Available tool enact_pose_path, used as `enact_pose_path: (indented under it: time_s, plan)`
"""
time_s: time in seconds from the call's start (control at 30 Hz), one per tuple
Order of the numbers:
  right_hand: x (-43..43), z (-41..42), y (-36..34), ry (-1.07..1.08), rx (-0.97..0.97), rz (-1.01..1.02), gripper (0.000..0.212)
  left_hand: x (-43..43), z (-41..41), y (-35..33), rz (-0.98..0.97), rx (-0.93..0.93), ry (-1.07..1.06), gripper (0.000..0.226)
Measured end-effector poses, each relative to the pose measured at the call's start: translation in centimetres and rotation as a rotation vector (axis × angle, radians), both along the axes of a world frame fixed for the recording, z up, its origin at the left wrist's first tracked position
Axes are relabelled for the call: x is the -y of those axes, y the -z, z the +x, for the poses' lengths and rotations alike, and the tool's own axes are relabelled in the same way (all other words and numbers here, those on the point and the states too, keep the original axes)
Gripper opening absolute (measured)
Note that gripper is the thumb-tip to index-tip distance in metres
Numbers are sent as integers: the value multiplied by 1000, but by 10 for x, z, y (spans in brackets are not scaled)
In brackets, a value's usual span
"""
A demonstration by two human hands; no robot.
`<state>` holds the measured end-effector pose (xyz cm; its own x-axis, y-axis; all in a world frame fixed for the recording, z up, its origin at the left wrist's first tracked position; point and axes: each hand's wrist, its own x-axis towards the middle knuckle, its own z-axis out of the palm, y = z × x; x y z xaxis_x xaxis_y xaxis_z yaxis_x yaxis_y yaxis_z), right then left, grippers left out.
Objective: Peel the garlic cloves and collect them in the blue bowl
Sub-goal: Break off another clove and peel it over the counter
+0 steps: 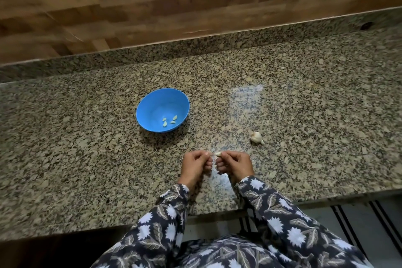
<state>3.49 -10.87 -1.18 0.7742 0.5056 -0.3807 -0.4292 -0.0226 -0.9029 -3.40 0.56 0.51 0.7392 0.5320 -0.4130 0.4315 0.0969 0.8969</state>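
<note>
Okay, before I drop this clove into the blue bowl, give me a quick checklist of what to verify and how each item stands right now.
1. Grip: right hand pinches the clove: ok.
2. Fully peeled: left hand pinches a wisp of skin beside it; the rest is too small to judge: cannot tell.
3. Bowl ready: blue bowl upright on the countertop, left of and beyond the hands: ok.
4. Room inside: four peeled cloves on its bottom: ok.
5. Supply: remaining garlic lies on the countertop right of the hands, apart from the bowl: ok.
</note>
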Motion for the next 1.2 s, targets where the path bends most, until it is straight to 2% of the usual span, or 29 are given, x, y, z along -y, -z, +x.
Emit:
enact_pose_path:
  time_s: [0.07, 0.13, 0.3, 0.37, 0.5, 0.63, 0.73, 0.8, 0.93, 1.07, 1.2]
  plan:
    - [-1, 0, -1, 44, -51, 20, 21, -1, -1, 3, 200, -6, 46, 14]
    - [-1, 1, -2, 48, -74, 28, 22, 3, -3, 0, 469, 9, 162, 25]
    - [0, 1, -4, 24, -83, -22, 22, 9, 0, -3, 665, 84, 260, 25]
    - [0, 1, -7, -16, -100, -9, 24, 9, 1, -4, 651, 82, 224, 20]
    - [7, 6, -14, -111, -146, 11, 20, 3, 2, -7, 411, 99, 138, 12]
    - [12, 8, -18, -137, -127, 12, 16, -2, 3, -7, 254, 97, 144, 13]
    - [10, 7, -20, -104, -129, 17, 16, -2, 2, -6, 94, 42, 64, 17]
    - [8, 9, -20, -74, -129, 8, 16, -1, 2, -2, 192, 6, 45, 23]
    - [8, 10, -19, -46, -125, -12, 16, 7, 0, -7, 615, -78, 92, 21]
    - [8, 13, -16, -39, -126, -29, 18, 5, 2, -12, 659, -118, 52, 10]
    - [9, 15, -13, -47, -120, -42, 19, 4, 3, -13, 703, -145, 136, 20]
